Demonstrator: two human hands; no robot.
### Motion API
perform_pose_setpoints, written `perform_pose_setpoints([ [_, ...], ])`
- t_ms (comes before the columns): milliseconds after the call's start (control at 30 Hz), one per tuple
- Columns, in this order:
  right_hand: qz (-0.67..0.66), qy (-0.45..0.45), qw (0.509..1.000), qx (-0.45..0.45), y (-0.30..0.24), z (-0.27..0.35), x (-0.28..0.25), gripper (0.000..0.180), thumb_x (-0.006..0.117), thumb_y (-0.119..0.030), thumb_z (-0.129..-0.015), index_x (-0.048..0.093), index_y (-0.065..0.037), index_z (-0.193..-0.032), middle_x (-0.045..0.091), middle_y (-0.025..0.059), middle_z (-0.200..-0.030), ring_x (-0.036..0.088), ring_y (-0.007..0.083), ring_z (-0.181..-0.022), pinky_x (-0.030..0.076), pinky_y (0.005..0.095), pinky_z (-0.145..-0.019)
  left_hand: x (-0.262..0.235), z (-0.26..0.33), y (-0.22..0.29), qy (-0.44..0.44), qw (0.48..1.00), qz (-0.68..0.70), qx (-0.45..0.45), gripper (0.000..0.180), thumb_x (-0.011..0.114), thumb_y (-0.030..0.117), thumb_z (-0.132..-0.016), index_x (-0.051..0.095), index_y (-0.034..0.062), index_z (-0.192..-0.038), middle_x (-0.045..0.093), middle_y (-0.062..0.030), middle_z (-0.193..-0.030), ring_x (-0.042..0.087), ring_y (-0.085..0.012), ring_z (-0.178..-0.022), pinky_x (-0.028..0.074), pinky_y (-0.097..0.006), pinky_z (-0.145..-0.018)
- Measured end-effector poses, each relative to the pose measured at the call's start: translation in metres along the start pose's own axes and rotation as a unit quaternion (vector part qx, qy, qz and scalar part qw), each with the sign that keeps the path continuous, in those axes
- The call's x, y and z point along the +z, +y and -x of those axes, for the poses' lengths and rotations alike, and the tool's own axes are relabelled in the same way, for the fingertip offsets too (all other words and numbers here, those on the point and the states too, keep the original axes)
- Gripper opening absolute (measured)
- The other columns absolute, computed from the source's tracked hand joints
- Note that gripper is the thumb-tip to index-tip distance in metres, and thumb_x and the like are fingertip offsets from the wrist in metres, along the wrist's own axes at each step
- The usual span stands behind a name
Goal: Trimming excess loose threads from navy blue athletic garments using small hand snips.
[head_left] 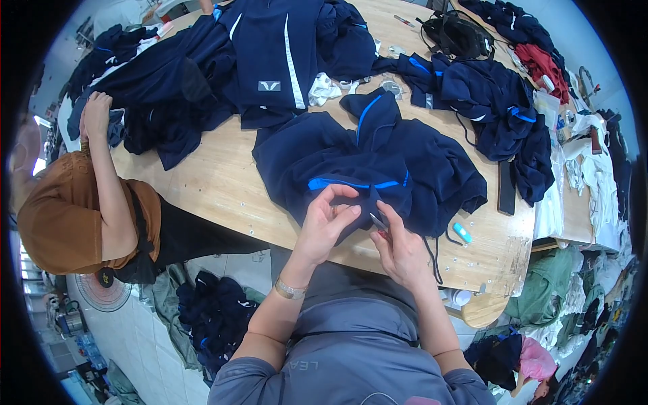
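Note:
A navy garment with bright blue trim lies spread on the wooden table in front of me. My left hand pinches a fold of its near edge, with a bracelet on the wrist. My right hand holds a small metal snipping tool against the same edge, right beside the left fingers. Both hands touch the fabric at the table's front edge.
A person in a brown top sits at the left, a hand on a pile of navy garments. More navy clothes, a red cloth, a black bag, a small blue object and white cloths fill the table. Clothes lie on the floor.

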State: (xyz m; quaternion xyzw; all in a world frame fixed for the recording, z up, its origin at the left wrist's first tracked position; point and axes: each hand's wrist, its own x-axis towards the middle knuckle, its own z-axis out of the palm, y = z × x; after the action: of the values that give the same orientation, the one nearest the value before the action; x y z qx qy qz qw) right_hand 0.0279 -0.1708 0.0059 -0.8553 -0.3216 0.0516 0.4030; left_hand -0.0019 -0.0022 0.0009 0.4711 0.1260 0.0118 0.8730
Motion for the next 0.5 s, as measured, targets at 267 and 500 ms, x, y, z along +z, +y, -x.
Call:
perform_pose_setpoints([
  [267,-0.024,0.000,0.999,0.021,-0.0002,-0.0006,0.0015,0.052,0.059,-0.017,-0.085,0.036,-0.006,-0.131,0.059,0.0133,-0.067,0.060,0.0295,-0.057,0.046,0.0365,-0.051,-0.0039,-0.0009,-0.0040,-0.011,0.999,-0.031,0.014,0.024,0.059,0.000,-0.083,0.048,0.0020,-0.105,0.063,-0.0053,-0.080,0.059,-0.0050,-0.073,0.047,-0.016,-0.067],
  [500,-0.068,0.067,0.995,0.031,0.0041,-0.0002,0.0093,0.052,0.058,-0.018,-0.087,0.035,-0.006,-0.132,0.058,0.0121,-0.066,0.060,0.0277,-0.056,0.047,0.0346,-0.052,-0.0031,-0.0001,-0.0028,-0.009,0.999,-0.032,0.007,0.024,0.060,0.001,-0.083,0.048,0.0023,-0.104,0.062,-0.0042,-0.079,0.058,-0.0043,-0.071,0.046,-0.016,-0.066],
])
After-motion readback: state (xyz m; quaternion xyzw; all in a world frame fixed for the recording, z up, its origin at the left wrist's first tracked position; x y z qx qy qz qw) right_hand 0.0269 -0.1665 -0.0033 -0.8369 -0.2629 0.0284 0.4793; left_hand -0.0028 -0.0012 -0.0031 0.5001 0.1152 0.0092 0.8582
